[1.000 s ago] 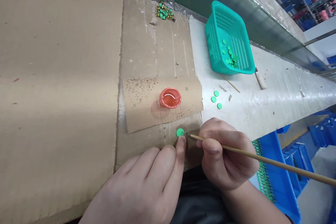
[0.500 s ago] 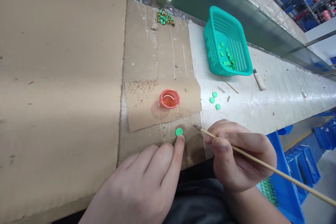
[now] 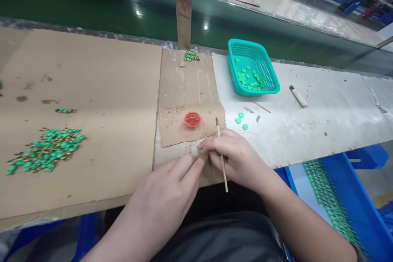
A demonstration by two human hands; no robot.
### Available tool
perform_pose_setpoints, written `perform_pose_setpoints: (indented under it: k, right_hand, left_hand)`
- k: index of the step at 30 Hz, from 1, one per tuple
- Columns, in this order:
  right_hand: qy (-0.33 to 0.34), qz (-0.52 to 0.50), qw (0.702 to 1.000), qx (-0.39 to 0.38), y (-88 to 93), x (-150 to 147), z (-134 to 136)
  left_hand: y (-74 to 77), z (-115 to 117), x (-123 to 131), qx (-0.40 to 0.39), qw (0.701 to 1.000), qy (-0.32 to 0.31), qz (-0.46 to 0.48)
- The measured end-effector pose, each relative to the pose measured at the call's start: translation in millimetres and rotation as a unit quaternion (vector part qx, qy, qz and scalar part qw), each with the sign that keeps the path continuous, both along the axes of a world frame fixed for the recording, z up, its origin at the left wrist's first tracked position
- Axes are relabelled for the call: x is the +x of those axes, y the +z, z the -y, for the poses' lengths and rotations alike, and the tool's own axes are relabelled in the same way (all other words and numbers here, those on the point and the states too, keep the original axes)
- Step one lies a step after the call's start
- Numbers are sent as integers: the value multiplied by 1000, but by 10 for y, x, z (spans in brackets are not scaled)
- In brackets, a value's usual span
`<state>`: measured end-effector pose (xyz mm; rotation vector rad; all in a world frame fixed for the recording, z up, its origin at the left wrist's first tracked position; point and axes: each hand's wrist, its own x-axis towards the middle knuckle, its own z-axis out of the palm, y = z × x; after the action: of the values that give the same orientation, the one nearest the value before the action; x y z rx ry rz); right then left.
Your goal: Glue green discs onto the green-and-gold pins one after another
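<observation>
Just below the red cup point(image 3: 193, 120), the right hand point(image 3: 233, 155) has moved in and now pinches a thin brush point(image 3: 217, 131) upright, beside the left hand point(image 3: 162, 196), whose fingers close around a small green button point(image 3: 201, 151), their grip on it unclear.

Bright even light, soft shadow under fingers point(image 3: 215, 144)

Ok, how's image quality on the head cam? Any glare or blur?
Head view: glare spots on the glossy green panel; lighting fairly even across the cardboard sheet; left hand, right hand and brush look sharp, no obvious motion blur.
</observation>
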<state>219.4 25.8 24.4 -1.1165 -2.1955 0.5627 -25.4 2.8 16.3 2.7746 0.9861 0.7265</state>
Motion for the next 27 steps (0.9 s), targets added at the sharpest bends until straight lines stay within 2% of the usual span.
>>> perform_pose_setpoints:
  k: [4, 6, 8, 10, 12, 15, 18, 21, 23, 27]
  right_hand:
    - [-12, 7, 999, 35, -38, -4, 60]
    - [-24, 0, 998, 57, -56, -24, 126]
    - [-40, 0, 996, 77, -73, -50, 193]
    - [-55, 1, 995, 89, -87, -68, 252]
    - [-65, -15, 994, 90, -96, -59, 300]
    - [-77, -81, 992, 67, -93, 30, 362]
    - [-70, -110, 991, 19, -61, 185, 416]
    - [-47, -121, 991, -38, 9, 307, 461]
    - [-46, -165, 982, -81, 73, 309, 486]
    - [-75, -278, 937, -199, 194, 109, 524]
  left_hand:
    - [87, 7, -32, -60, 998, 10, 20]
    - [142, 31, -63, -128, 989, 19, 73]
    - [199, 69, -93, -206, 965, 63, 146]
    - [251, 106, -110, -286, 921, 141, 222]
    - [292, 123, -105, -360, 862, 209, 290]
    - [334, 91, -56, -429, 788, 249, 365]
    - [351, 23, 13, -457, 747, 270, 400]
    - [347, -18, 77, -474, 730, 279, 405]
    - [348, -14, 117, -478, 728, 273, 408]
    - [401, 42, 215, -468, 729, 252, 431]
